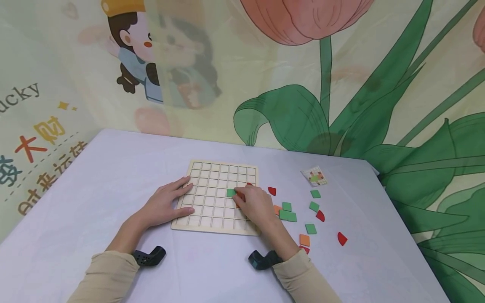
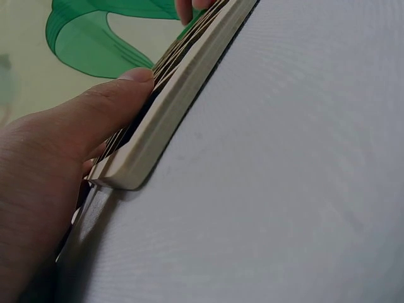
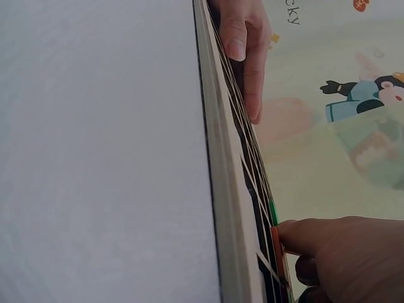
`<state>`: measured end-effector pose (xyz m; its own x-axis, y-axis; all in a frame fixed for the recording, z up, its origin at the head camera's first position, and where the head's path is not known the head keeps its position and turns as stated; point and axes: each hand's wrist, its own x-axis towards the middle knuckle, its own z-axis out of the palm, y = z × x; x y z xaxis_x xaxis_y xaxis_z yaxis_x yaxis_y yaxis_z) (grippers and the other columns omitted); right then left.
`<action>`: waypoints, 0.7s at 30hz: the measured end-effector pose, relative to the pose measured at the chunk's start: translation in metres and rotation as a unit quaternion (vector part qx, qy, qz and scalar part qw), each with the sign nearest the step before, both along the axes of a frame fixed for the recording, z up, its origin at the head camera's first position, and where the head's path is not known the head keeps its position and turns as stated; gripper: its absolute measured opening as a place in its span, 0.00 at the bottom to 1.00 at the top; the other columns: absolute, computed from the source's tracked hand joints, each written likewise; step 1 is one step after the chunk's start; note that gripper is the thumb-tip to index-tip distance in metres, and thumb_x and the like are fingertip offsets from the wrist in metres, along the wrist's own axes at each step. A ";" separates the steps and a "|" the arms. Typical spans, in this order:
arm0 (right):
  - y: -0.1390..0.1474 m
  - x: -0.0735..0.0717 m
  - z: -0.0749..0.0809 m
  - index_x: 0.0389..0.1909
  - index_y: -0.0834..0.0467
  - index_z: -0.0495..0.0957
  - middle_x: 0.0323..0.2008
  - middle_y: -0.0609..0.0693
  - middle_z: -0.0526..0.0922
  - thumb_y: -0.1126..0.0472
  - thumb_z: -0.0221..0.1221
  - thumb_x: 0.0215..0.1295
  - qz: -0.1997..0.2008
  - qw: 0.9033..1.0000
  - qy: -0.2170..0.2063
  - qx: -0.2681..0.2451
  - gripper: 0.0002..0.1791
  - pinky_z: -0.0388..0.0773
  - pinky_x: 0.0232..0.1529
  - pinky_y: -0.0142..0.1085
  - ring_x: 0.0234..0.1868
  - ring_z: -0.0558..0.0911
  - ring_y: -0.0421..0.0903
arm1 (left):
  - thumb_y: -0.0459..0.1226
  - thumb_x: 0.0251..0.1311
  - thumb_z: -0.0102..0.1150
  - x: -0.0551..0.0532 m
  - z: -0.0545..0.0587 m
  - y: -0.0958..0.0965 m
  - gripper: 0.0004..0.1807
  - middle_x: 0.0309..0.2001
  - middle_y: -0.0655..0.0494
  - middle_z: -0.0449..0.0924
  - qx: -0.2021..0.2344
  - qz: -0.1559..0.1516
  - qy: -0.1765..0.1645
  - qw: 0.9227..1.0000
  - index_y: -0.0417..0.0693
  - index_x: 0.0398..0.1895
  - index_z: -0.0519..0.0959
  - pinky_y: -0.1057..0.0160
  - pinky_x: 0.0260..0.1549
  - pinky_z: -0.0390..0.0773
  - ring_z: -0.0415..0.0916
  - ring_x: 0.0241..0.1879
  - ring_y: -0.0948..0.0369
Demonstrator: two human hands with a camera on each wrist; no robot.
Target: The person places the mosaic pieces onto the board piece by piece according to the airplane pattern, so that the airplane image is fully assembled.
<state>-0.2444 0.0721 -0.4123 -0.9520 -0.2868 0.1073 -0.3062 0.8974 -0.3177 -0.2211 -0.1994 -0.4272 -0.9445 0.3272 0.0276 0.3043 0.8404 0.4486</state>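
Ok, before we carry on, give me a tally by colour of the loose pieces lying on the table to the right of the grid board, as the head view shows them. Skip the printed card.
Green pieces: 6
Red pieces: 4
Orange pieces: 2
Total in view: 12

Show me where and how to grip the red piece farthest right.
Best pinch the red piece by opposite edges, from above: it looks thin, lies flat on the tablecloth, and stands apart from other pieces, so both sides seem reachable.
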 end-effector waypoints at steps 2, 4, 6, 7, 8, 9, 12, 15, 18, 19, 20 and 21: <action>0.001 0.000 0.000 0.52 0.50 0.82 0.16 0.39 0.71 0.52 0.62 0.62 0.002 1.000 -0.001 -0.005 0.18 0.60 0.16 0.28 0.19 0.68 0.38 | 0.62 0.54 0.57 0.000 0.001 0.000 0.45 0.74 0.47 0.53 -0.002 0.001 0.001 1.000 0.46 0.69 0.64 0.39 0.66 0.55 0.52 0.71 0.42; 0.001 0.000 0.001 0.53 0.49 0.81 0.14 0.39 0.70 0.52 0.61 0.62 0.003 1.000 0.000 -0.012 0.18 0.58 0.15 0.28 0.18 0.67 0.38 | 0.63 0.54 0.57 0.001 0.000 0.001 0.45 0.74 0.47 0.53 -0.004 0.002 0.001 1.000 0.46 0.69 0.64 0.39 0.66 0.55 0.52 0.71 0.42; 0.003 0.000 0.002 0.53 0.49 0.81 0.13 0.40 0.69 0.52 0.61 0.62 0.002 1.000 0.002 -0.018 0.18 0.57 0.14 0.28 0.17 0.66 0.38 | 0.63 0.54 0.57 0.001 0.000 0.001 0.45 0.74 0.47 0.53 -0.003 0.003 0.000 1.000 0.46 0.69 0.63 0.39 0.66 0.55 0.52 0.71 0.42; 0.004 0.000 0.003 0.54 0.48 0.81 0.13 0.40 0.70 0.52 0.60 0.63 0.000 1.000 0.004 -0.023 0.18 0.57 0.14 0.28 0.17 0.66 0.38 | 0.63 0.54 0.57 0.000 -0.001 0.001 0.45 0.74 0.47 0.52 -0.003 0.004 0.000 1.000 0.46 0.69 0.63 0.39 0.66 0.55 0.52 0.71 0.42; 0.006 -0.001 0.004 0.53 0.48 0.81 0.13 0.42 0.70 0.52 0.60 0.63 -0.003 1.000 0.005 -0.027 0.18 0.57 0.14 0.29 0.17 0.66 0.39 | 0.63 0.53 0.58 0.000 -0.001 0.001 0.45 0.74 0.47 0.52 -0.003 0.005 0.000 1.000 0.46 0.69 0.63 0.39 0.66 0.55 0.52 0.71 0.42; 0.008 -0.002 0.006 0.53 0.47 0.81 0.15 0.42 0.73 0.51 0.60 0.63 -0.008 1.000 0.007 -0.028 0.18 0.58 0.15 0.29 0.18 0.66 0.39 | 0.63 0.53 0.58 0.000 -0.001 0.001 0.46 0.74 0.47 0.52 -0.003 0.004 0.002 1.000 0.46 0.69 0.63 0.39 0.66 0.55 0.52 0.71 0.42; 0.017 -0.007 0.010 0.53 0.47 0.81 0.20 0.44 0.76 0.51 0.60 0.63 -0.031 0.999 0.000 -0.039 0.17 0.61 0.18 0.29 0.22 0.68 0.40 | 0.62 0.53 0.58 0.000 -0.002 0.001 0.45 0.74 0.47 0.52 -0.001 0.004 0.003 1.000 0.46 0.69 0.63 0.39 0.66 0.55 0.52 0.71 0.42; 0.030 -0.012 0.015 0.52 0.47 0.81 0.22 0.45 0.76 0.50 0.61 0.63 -0.050 0.998 -0.018 -0.040 0.17 0.64 0.19 0.30 0.23 0.70 0.41 | 0.62 0.54 0.58 0.000 -0.002 0.001 0.45 0.74 0.47 0.53 0.000 0.000 0.007 1.000 0.45 0.69 0.64 0.38 0.65 0.55 0.52 0.71 0.42; 0.046 -0.018 0.020 0.53 0.48 0.80 0.22 0.46 0.74 0.49 0.62 0.61 -0.055 0.997 -0.044 -0.033 0.19 0.66 0.20 0.31 0.24 0.71 0.43 | 0.61 0.53 0.58 0.000 -0.002 0.001 0.45 0.74 0.47 0.53 0.003 -0.001 0.007 1.000 0.45 0.69 0.64 0.38 0.65 0.55 0.52 0.71 0.42; 0.053 -0.020 0.022 0.53 0.48 0.80 0.23 0.46 0.74 0.49 0.63 0.61 -0.052 0.997 -0.053 -0.029 0.19 0.67 0.20 0.31 0.25 0.71 0.43 | 0.61 0.54 0.58 0.001 -0.002 0.001 0.45 0.74 0.47 0.53 0.003 -0.002 0.008 1.000 0.45 0.69 0.64 0.38 0.65 0.55 0.52 0.71 0.41; 0.059 -0.021 0.023 0.53 0.48 0.80 0.24 0.46 0.74 0.50 0.64 0.60 -0.048 0.997 -0.062 -0.028 0.20 0.68 0.21 0.30 0.26 0.71 0.43 | 0.61 0.53 0.59 0.001 -0.002 0.001 0.44 0.74 0.47 0.53 0.005 -0.001 0.009 1.000 0.45 0.69 0.64 0.38 0.65 0.55 0.53 0.71 0.41; 0.065 -0.023 0.025 0.53 0.48 0.80 0.26 0.46 0.75 0.50 0.64 0.59 -0.045 0.996 -0.072 -0.026 0.20 0.69 0.22 0.30 0.27 0.72 0.43 | 0.61 0.54 0.59 0.002 -0.002 0.000 0.44 0.74 0.47 0.54 0.004 -0.002 0.013 1.000 0.45 0.69 0.64 0.38 0.65 0.56 0.53 0.70 0.41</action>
<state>-0.2672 0.1372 -0.3876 -0.9803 -0.1965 -0.0194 -0.1726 0.9006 -0.3989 -0.2195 -0.1989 -0.4295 -0.9419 0.3315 0.0546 0.3199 0.8350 0.4478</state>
